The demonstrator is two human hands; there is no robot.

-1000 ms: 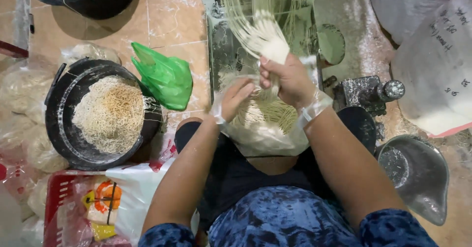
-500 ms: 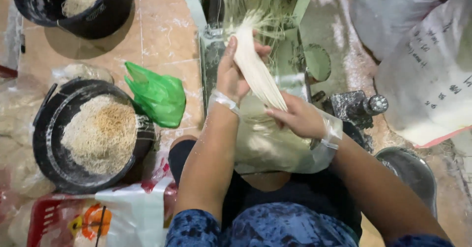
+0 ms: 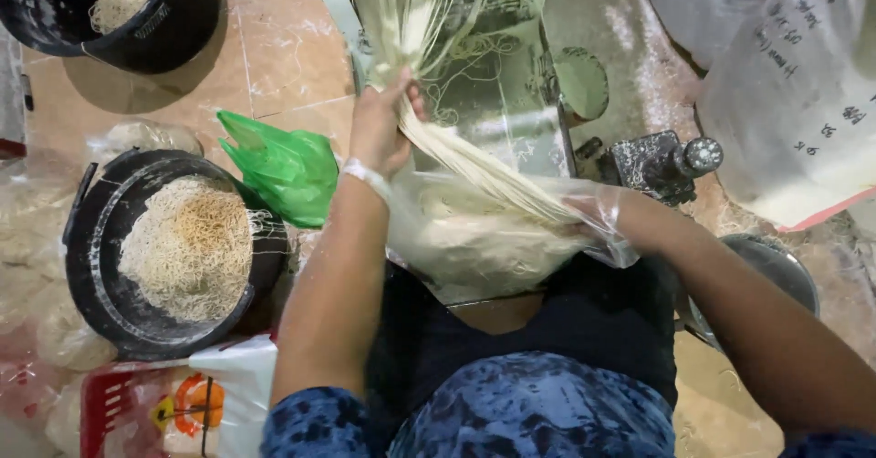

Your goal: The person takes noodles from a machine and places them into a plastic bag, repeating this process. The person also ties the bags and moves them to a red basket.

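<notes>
Pale noodle strands [image 3: 484, 171] now run in one taut hank between the two hands, where half a second ago the bundle stood more upright in front of the person. The left hand [image 3: 381, 128] has climbed toward the metal noodle machine [image 3: 497, 102] and is closed around the strands just where they hang from it. The right hand [image 3: 598, 216] has dropped lower and to the right; it sits inside the mouth of a clear plastic bag [image 3: 474, 248], wrapped by the film (its fingers are veiled, so whether it grips the strand ends I cannot tell). A second ago both hands were close together over the bag; now they are well apart, with the noodles stretched slantwise from the upper hand down into the bag, which rests on the person's lap and already holds a pale coil. That reads as the hank being fed down into the bag, judging by how it lies. Left of the left forearm lie a green plastic bag [image 3: 283, 171] and a black tub [image 3: 100, 275] of loose noodles; beyond the right hand sits a dark metal part [image 3: 662, 161].
</notes>
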